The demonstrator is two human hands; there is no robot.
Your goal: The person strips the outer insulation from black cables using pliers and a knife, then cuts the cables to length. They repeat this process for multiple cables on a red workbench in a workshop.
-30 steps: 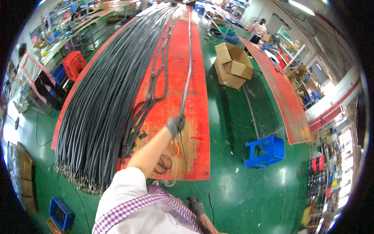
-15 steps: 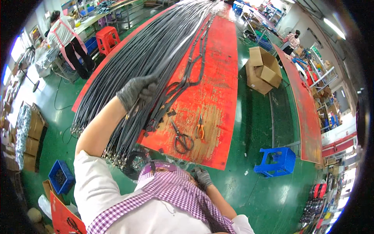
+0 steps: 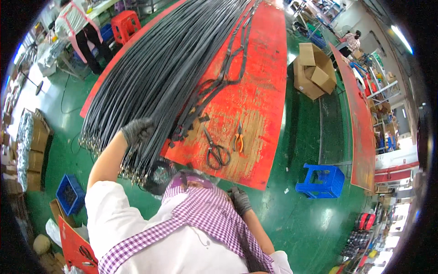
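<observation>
A thick bundle of long black cables (image 3: 155, 77) lies along the left side of a long red table (image 3: 260, 91), its metal-tipped ends hanging over the near edge. My left hand (image 3: 137, 131), in a dark glove, lies curled over the bundle close to those ends. My right hand (image 3: 240, 200), also gloved, is low at my waist below the table's near edge; a dark strap runs down from it, and I cannot tell whether the hand holds it. A few loose black cables (image 3: 214, 86) loop over the middle of the table.
Black scissors (image 3: 215, 151) and orange-handled pliers (image 3: 238, 140) lie on the table near its front edge. Open cardboard boxes (image 3: 312, 68) and a blue stool (image 3: 321, 181) stand on the green floor to the right. A person (image 3: 80, 25) stands by a red stool (image 3: 125, 25) at upper left; a blue crate (image 3: 68, 194) sits lower left.
My left hand has left the single cable at the table's middle, gone left onto the big bundle, then slid nearer toward the cable ends. My view has tilted down and left.
</observation>
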